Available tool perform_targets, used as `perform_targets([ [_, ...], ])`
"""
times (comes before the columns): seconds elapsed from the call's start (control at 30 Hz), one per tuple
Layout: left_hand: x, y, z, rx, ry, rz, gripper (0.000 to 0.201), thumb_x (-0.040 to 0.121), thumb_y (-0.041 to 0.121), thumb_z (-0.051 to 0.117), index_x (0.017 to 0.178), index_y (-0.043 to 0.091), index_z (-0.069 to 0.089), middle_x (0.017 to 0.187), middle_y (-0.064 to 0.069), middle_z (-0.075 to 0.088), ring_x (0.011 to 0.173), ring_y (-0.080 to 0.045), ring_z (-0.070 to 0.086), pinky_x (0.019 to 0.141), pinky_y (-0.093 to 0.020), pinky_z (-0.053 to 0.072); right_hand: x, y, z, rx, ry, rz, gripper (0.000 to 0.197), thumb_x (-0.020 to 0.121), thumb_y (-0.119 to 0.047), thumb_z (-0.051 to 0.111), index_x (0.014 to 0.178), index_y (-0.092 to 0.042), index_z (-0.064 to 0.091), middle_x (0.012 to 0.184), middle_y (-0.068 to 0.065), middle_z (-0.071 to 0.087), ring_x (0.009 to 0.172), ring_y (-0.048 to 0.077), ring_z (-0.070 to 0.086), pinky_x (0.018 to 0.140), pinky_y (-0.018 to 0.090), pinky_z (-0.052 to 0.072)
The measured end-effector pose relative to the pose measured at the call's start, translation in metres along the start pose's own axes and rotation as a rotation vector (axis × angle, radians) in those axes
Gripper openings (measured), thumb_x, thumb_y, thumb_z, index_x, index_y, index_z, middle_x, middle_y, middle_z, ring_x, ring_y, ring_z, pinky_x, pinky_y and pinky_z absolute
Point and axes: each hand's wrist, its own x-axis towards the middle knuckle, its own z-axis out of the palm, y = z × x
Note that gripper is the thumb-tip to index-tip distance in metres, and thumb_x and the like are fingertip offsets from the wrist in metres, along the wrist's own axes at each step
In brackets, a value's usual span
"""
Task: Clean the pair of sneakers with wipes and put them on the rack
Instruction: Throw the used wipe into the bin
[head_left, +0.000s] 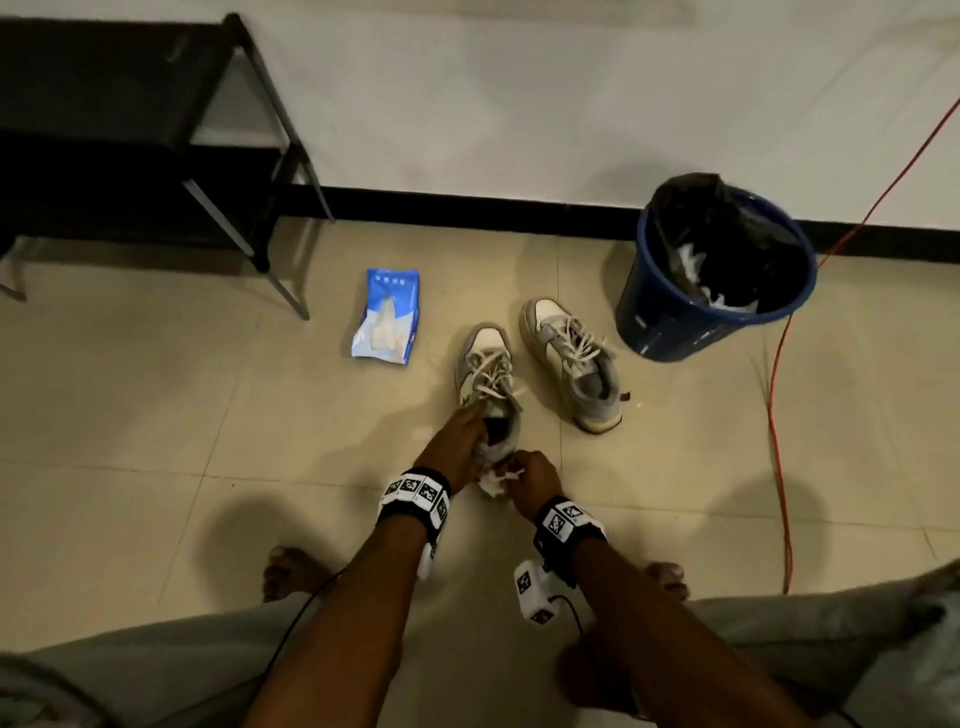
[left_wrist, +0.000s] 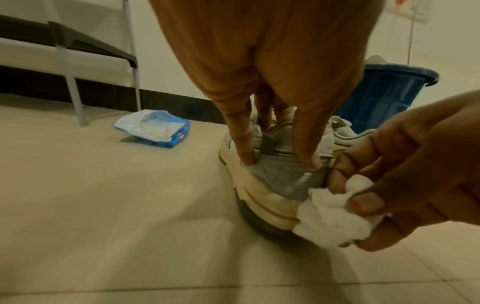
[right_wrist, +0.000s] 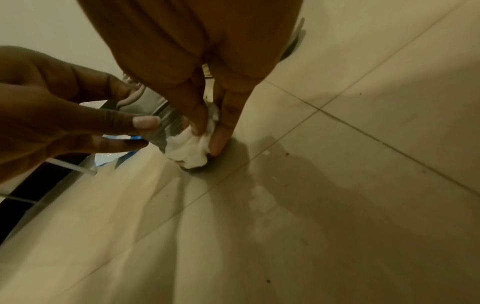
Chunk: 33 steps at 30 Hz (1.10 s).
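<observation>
Two grey-and-white laced sneakers stand on the tiled floor. My left hand (head_left: 460, 441) grips the nearer sneaker (head_left: 485, 371) at its heel collar; its fingers (left_wrist: 245, 144) reach down over the grey heel (left_wrist: 280, 174). Against the back of that heel and its cream sole, my right hand (head_left: 535, 478) pinches a crumpled white wipe (left_wrist: 330, 218), which also shows in the right wrist view as a white wad (right_wrist: 189, 150). The second sneaker (head_left: 571, 364) stands free just to the right. A black shoe rack (head_left: 130, 130) stands at the far left by the wall.
An open blue pack of wipes (head_left: 387, 317) lies left of the sneakers. A blue bin (head_left: 670, 317) with a black liner and used wipes stands at the right. An orange cable (head_left: 776, 415) runs down the floor beyond it. My bare feet (head_left: 291, 571) flank my arms.
</observation>
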Motion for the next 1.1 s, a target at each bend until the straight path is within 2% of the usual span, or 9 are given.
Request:
perform_targets([
  [0.1,0.004,0.003,-0.002,0.003,0.059,0.004,0.039,0.071,-0.001,0.072,0.109,0.0,0.066,0.149,-0.016,0.045,0.138,-0.033,0.042,0.102,-0.04,0.047,-0.001,-0.011,-0.006,-0.046,0.056,-0.009,0.015,0.072,-0.016,0.064,0.086,-0.019,0.068,0.094,0.007,0.068,0.087,0.027,0.064,0.076,0.037,0.053],
  [0.23,0.003,0.018,-0.01,0.104,0.064,-0.028,0.032,0.075,0.005,0.073,0.106,0.012,0.069,0.146,-0.005,0.05,0.137,-0.028,0.041,0.089,-0.041,0.053,-0.011,-0.017,-0.033,-0.012,0.182,0.046,0.012,0.07,-0.022,0.076,0.081,-0.023,0.07,0.081,0.001,0.072,0.079,0.022,0.065,0.069,0.029,0.052],
  [0.4,-0.003,0.045,-0.023,0.166,0.088,-0.139,0.027,0.078,0.025,0.073,0.104,0.018,0.069,0.135,-0.003,0.056,0.135,-0.025,0.041,0.09,-0.039,0.051,-0.029,-0.028,-0.071,0.097,0.296,-0.011,0.011,0.066,-0.019,0.082,0.075,-0.021,0.076,0.073,-0.001,0.073,0.076,0.016,0.067,0.061,0.015,0.042],
  [0.5,0.001,0.075,-0.032,0.137,0.199,-0.157,0.023,0.082,0.031,0.068,0.1,0.017,0.069,0.121,-0.005,0.062,0.122,-0.026,0.05,0.085,-0.038,0.05,-0.046,-0.05,-0.121,0.182,0.461,-0.042,0.017,0.067,-0.017,0.082,0.084,-0.016,0.079,0.079,0.004,0.075,0.078,0.013,0.066,0.065,0.012,0.04],
  [0.6,0.008,0.096,-0.03,0.16,0.205,-0.107,0.017,0.083,0.026,0.061,0.097,0.021,0.068,0.108,-0.003,0.065,0.108,-0.028,0.057,0.082,-0.037,0.049,-0.054,-0.074,-0.188,0.274,0.681,-0.099,0.02,0.068,-0.008,0.075,0.085,-0.016,0.079,0.08,0.004,0.075,0.079,0.018,0.069,0.067,0.01,0.042],
  [0.7,0.021,0.11,-0.025,0.194,0.187,-0.079,0.022,0.083,0.022,0.067,0.105,0.023,0.067,0.114,-0.002,0.064,0.115,-0.025,0.056,0.093,-0.034,0.044,-0.057,-0.103,-0.263,0.287,0.925,-0.236,0.019,0.07,-0.009,0.074,0.086,-0.018,0.078,0.081,0.001,0.074,0.074,0.011,0.066,0.073,0.02,0.051],
  [0.83,0.042,0.135,-0.022,0.178,0.16,-0.038,0.023,0.081,0.021,0.069,0.104,0.021,0.068,0.107,-0.003,0.067,0.108,-0.026,0.058,0.088,-0.038,0.047,-0.039,-0.125,-0.341,0.279,1.08,-0.288,0.015,0.075,-0.01,0.075,0.089,-0.014,0.071,0.081,-0.001,0.069,0.072,0.011,0.062,0.066,0.011,0.049],
  [0.93,0.058,0.145,-0.019,0.168,0.136,-0.033,0.025,0.08,0.014,0.061,0.102,0.02,0.069,0.105,-0.002,0.07,0.104,-0.027,0.062,0.086,-0.036,0.05,-0.008,-0.117,-0.365,0.141,1.059,-0.238,0.018,0.074,-0.012,0.074,0.091,-0.014,0.068,0.089,0.001,0.067,0.078,0.014,0.06,0.072,0.026,0.052],
  [1.1,0.083,0.151,-0.012,0.178,0.105,-0.021,0.031,0.084,0.016,0.058,0.112,0.024,0.067,0.107,-0.003,0.071,0.102,-0.028,0.064,0.083,-0.034,0.052,0.031,-0.084,-0.355,0.085,0.983,-0.101,0.022,0.075,-0.008,0.069,0.096,-0.015,0.069,0.098,0.003,0.068,0.086,0.019,0.064,0.077,0.026,0.053],
])
